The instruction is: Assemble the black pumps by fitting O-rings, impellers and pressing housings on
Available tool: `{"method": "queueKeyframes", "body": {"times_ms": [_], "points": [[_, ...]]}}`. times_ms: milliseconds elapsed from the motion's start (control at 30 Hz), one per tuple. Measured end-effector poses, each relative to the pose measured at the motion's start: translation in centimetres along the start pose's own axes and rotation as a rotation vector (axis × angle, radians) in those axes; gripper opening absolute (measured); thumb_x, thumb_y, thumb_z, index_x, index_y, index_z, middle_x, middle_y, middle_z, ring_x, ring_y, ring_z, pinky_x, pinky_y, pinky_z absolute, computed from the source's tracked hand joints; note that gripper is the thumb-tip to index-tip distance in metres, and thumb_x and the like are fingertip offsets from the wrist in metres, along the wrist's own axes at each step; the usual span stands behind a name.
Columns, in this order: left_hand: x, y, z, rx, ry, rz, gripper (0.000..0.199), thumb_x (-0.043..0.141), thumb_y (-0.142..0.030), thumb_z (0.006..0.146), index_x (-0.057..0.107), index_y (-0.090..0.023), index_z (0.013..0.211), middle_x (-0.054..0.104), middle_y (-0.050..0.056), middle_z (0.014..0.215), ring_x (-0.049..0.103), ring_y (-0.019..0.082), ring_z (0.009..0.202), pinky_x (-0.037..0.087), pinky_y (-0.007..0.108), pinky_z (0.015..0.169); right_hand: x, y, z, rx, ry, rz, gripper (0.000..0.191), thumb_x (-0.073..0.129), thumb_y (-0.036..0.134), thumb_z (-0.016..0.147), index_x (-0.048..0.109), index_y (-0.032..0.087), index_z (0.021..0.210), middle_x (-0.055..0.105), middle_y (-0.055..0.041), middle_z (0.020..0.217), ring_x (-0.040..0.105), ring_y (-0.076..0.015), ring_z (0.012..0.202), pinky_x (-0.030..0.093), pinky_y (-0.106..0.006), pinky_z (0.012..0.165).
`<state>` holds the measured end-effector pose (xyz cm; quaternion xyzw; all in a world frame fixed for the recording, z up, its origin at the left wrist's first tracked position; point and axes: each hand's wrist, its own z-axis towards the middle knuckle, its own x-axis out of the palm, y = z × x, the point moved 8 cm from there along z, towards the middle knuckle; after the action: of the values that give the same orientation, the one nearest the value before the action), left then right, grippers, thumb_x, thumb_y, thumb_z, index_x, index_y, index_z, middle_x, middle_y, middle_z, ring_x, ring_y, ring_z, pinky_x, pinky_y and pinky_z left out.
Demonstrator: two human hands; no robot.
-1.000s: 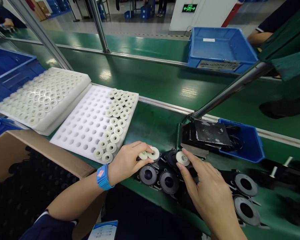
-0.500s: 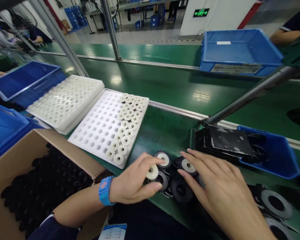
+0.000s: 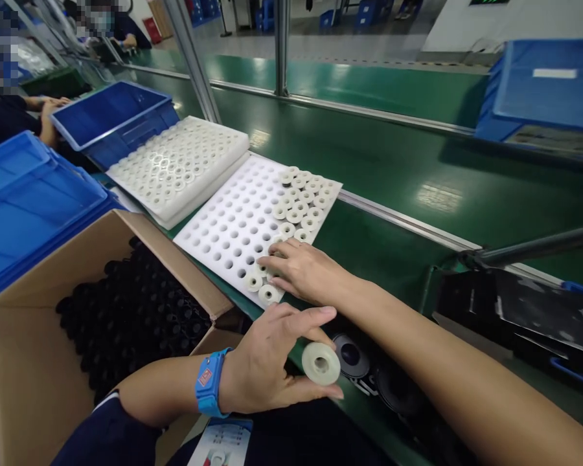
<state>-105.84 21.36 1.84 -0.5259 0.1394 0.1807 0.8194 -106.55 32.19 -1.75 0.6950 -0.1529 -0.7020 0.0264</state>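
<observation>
My left hand [image 3: 276, 359], with a blue wristband, holds a cream ring-shaped part [image 3: 320, 364] between its fingers. My right hand [image 3: 304, 268] reaches across to the white foam tray [image 3: 218, 217], its fingers bent over the cream parts near the front right edge; whether it grips one is hidden. Rows of cream ring parts [image 3: 307, 196] fill the tray's right side, and its left side shows bare holes. Under my right forearm sit black round speaker-like units [image 3: 352, 356], partly covered.
An open cardboard box [image 3: 175, 259] of black parts stands at the left, beside blue bins [image 3: 29, 200]. A second foam tray [image 3: 175, 168] full of parts lies behind. Metal posts [image 3: 282, 48] rise from the green bench. A person sits at far left.
My right hand has moved left from the black units to the foam tray. My left hand still holds the cream part, now in front of the units. The view has turned left.
</observation>
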Motion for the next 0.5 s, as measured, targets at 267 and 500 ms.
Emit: {"method": "queueKeyframes", "body": {"times_ms": [267, 500], "points": [[0.3, 4.8, -2.3, -0.770, -0.068, -1.089, 0.045, 0.081, -0.054, 0.078, 0.077, -0.026, 0.113, 0.074, 0.007, 0.102, 0.065, 0.017, 0.092, 0.053, 0.027, 0.081, 1.2, 2.6, 1.2, -0.045, 0.060, -0.013, 0.036, 0.053, 0.035, 0.098, 0.059, 0.026, 0.133, 0.053, -0.0094, 0.124, 0.049, -0.0234, 0.113, 0.043, -0.036, 0.090], [0.6, 5.1, -4.2, -0.968, -0.208, -1.295, 0.043, 0.081, -0.053, 0.078, 0.079, -0.019, 0.105, 0.072, 0.008, 0.097, 0.063, 0.012, 0.083, 0.053, 0.021, 0.077, 1.6, 4.3, 3.2, 0.067, 0.094, -0.017, 0.021, 0.060, 0.031, 0.093, 0.068, 0.012, 0.099, 0.057, -0.0123, 0.102, 0.052, -0.0227, 0.104, 0.046, -0.036, 0.089]]}}
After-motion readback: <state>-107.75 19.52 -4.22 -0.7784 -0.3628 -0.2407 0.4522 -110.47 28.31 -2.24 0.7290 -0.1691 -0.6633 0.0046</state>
